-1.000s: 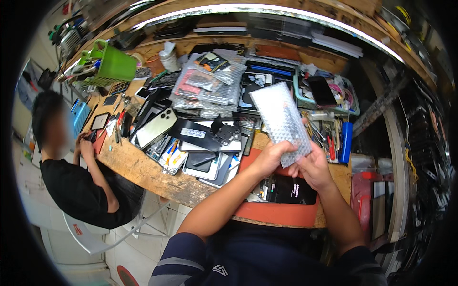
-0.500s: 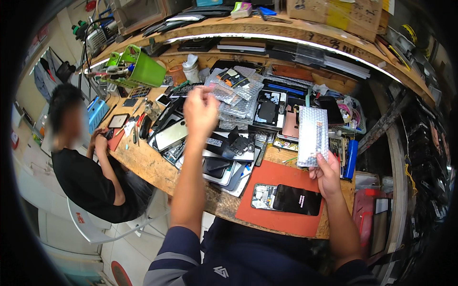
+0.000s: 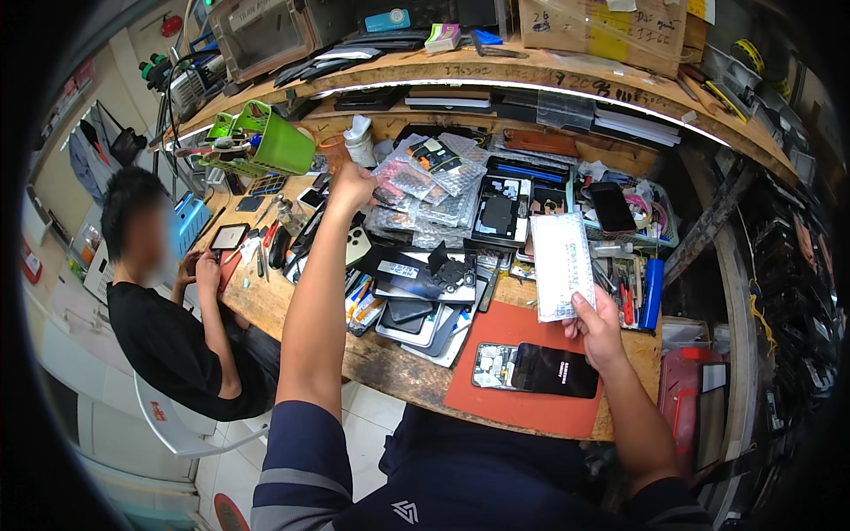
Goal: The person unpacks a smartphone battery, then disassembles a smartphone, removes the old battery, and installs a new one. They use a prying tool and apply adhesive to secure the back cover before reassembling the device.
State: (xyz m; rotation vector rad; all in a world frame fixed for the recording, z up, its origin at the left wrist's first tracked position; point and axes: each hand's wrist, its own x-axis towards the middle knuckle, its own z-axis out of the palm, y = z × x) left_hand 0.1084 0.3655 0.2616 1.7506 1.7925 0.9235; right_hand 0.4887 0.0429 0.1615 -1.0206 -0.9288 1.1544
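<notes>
My right hand [image 3: 597,329] grips the lower end of a flat white bubble-wrap packet [image 3: 561,264], thumb on its front, raised above the bench. My left hand [image 3: 354,186] reaches far over the bench, fingers curled, at the left edge of a pile of bubble-wrapped parts [image 3: 434,181] and near a brown cup [image 3: 335,154]. Whatever those fingers hold, if anything, is hidden. Below the packet, an opened phone [image 3: 494,365] with bare inner parts lies on an orange-red mat [image 3: 496,411]. A black screen panel [image 3: 558,371] overlaps its right part.
A co-worker [image 3: 173,327] sits at the left. Stacked phone parts [image 3: 416,281] crowd the middle of the wooden bench [image 3: 390,367]. A green tool basket [image 3: 282,142] stands behind, and a basket with a black phone [image 3: 613,207] at right. A shelf [image 3: 496,71] overhangs the back.
My left hand has moved left, toward the brown cup. The packet in my right hand has shifted slightly left and down, and its face is turned differently. The whole view has shifted a little.
</notes>
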